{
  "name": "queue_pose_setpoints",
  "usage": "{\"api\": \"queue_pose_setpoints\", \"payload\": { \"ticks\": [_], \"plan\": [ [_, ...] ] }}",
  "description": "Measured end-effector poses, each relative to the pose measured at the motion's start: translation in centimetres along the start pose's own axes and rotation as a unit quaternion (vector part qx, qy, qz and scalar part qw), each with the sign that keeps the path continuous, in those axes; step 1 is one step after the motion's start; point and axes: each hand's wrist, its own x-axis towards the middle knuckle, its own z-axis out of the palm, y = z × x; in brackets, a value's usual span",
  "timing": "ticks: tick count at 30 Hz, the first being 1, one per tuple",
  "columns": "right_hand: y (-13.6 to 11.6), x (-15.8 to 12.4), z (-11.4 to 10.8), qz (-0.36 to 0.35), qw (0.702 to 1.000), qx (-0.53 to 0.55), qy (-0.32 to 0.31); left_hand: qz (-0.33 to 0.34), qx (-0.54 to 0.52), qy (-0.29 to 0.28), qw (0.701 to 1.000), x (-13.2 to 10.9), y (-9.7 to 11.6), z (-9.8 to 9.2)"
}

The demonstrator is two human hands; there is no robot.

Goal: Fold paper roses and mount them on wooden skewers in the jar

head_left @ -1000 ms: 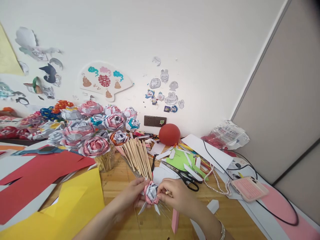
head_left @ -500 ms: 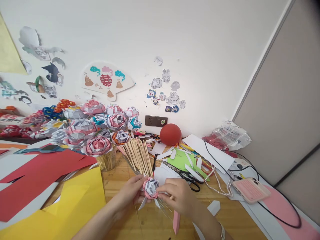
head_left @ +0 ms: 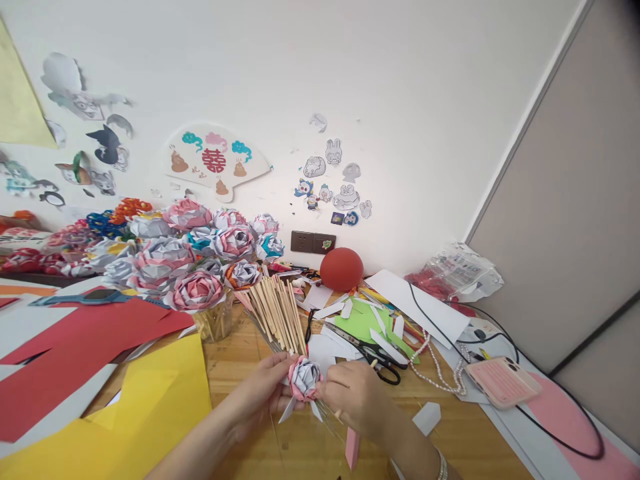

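Note:
A pink and white paper flower (head_left: 305, 379) is held at its left side and from below by my left hand (head_left: 274, 387), thumb on its edge. Two white strips point down from under the bloom. My right hand (head_left: 353, 395) is closed at the flower's right edge, fingertips on the outer petals. A thin wooden stick (head_left: 373, 364) is gripped in it, one end poking out above the knuckles and the other below the fingers. Just under that hand lies a folded pink paper strip (head_left: 353, 448). Thin wires (head_left: 333, 420) lie below the flower.
A bundle of wooden sticks (head_left: 280, 310) lies behind the flower. Black scissors (head_left: 373, 350) rest on paper scraps at the right, near a bead string (head_left: 440, 380) and a phone (head_left: 503, 381). Several paper flowers (head_left: 197, 291) stand at left, behind yellow paper (head_left: 150, 400). A red balloon (head_left: 341, 269) sits behind.
The stick in my right hand has turned, and its upper end now shows above the knuckles. My right fingers have closed in on the petals. The flower has shifted slightly right.

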Motion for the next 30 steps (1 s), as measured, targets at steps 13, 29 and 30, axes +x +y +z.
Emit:
{"api": "queue_pose_setpoints", "payload": {
  "ticks": [13, 29, 30],
  "plan": [
    [-0.2, -0.1, 0.1, -0.012, 0.998, 0.008, 0.056, 0.020, -0.009, 0.006, 1.000, -0.2, 0.9, -0.4],
    [-1.2, 0.7, 0.7, 0.260, 0.940, 0.180, 0.126, 0.108, 0.047, -0.012, 0.993, -0.3, -0.2, 1.0],
    [-1.1, 0.7, 0.7, 0.267, 0.938, 0.184, 0.125, 0.101, 0.061, -0.018, 0.993, -0.2, -0.2, 1.1]
  ]
}}
